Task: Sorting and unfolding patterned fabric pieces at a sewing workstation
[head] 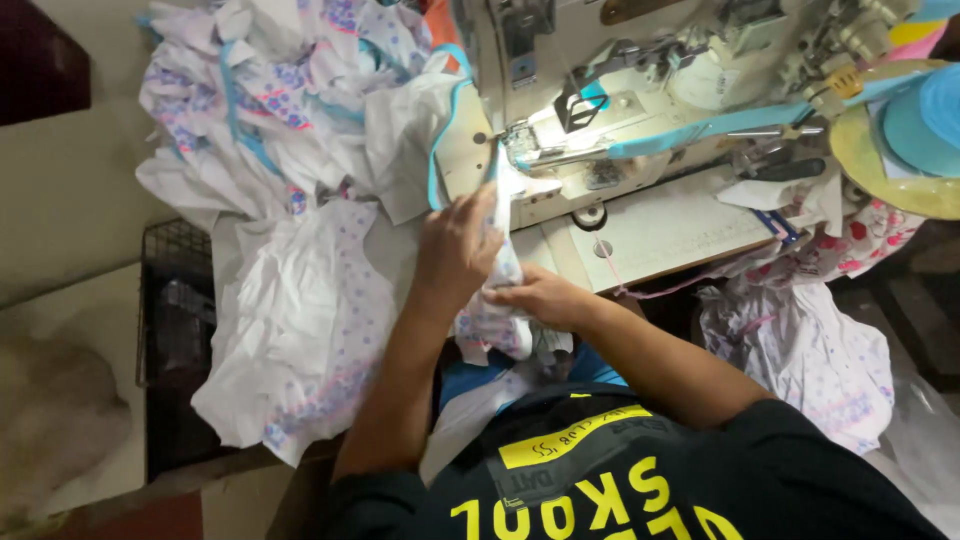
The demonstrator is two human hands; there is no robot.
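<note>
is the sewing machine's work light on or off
On: a bright white glare falls by the needle of the sewing machine, onto the cloth piece both hands guide.

A small white fabric piece (503,272) printed with purple flowers, bunched and partly folded, runs from just in front of the sewing machine (640,120) needle area down toward the person's lap.

A pale bench (660,235) carries a white sewing machine (640,90), whose small lamp throws a bright spot at its needle. Left of the bench stands a black wire crate (170,300) against a cream wall (60,190). Pale floor (60,400) shows at the lower left.
</note>
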